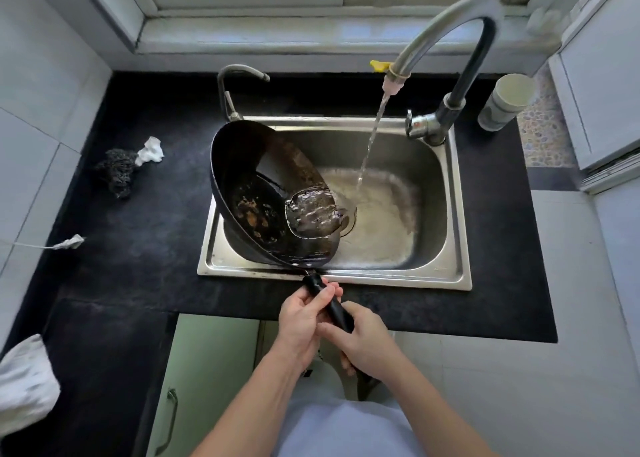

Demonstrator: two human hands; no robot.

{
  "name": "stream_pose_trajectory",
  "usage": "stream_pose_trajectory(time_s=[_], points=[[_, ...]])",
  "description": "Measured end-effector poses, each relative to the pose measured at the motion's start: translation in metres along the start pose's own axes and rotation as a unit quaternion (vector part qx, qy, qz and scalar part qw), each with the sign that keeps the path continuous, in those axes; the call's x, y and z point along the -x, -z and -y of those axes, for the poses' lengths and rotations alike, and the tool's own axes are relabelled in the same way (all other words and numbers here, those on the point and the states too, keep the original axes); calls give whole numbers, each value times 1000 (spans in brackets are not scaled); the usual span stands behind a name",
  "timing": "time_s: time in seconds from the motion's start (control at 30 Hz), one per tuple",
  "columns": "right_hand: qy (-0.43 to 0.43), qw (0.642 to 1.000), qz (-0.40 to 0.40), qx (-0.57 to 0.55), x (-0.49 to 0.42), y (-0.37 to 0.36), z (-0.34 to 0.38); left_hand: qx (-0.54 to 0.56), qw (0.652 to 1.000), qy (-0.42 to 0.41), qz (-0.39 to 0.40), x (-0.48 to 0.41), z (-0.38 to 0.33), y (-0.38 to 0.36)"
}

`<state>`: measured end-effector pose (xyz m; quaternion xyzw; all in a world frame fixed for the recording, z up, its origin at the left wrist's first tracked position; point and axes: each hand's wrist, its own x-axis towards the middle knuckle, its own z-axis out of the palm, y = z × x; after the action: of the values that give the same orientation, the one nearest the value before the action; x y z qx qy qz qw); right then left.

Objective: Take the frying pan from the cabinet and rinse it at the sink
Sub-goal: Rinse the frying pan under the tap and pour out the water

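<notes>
Rinse step: fingers of left hand (300,318) and right hand (365,347) grasp the handle (334,309) of the frying pan (256,193), draining it into the sink (459,214); next, likely re-wetting.

Brushed steel sink (460,214), matt black pan (239,165)

Dark steel scrubber (117,172) beside crumpled tissue (150,150); cup (505,101) well apart.

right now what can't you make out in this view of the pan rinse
All from the head view:
- Sink drain: mostly covered by the frying pan rim and the water spilling out.
- Handle end: hidden under the right hand; left hand covers its side.
- White cloth: cut off by the left edge.
- Cup: blurred, its pattern unreadable.
</notes>
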<state>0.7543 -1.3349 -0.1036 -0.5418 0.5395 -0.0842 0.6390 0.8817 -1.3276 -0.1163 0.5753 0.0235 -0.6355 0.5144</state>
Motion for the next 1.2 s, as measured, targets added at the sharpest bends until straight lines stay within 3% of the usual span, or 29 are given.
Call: stream_pose_trajectory(time_s=[0.23,0.4,0.53,0.87,1.2], points=[[-25,994,-88,60,-3,-18,1,-62,995,-55,-47,-4,2,2],[-40,984,-172,17,-4,-37,11,-59,996,-58,-24,-9,-1,2],[-32,958,-235,164,-3,-40,19,-52,997,-59,0,-12,-5,-5],[-20,978,-201,49,-11,-34,19,-82,994,-70,5,-14,-16,0],[-13,983,-185,-20,1,-31,7,24,990,41,134,-15,-13,12]])
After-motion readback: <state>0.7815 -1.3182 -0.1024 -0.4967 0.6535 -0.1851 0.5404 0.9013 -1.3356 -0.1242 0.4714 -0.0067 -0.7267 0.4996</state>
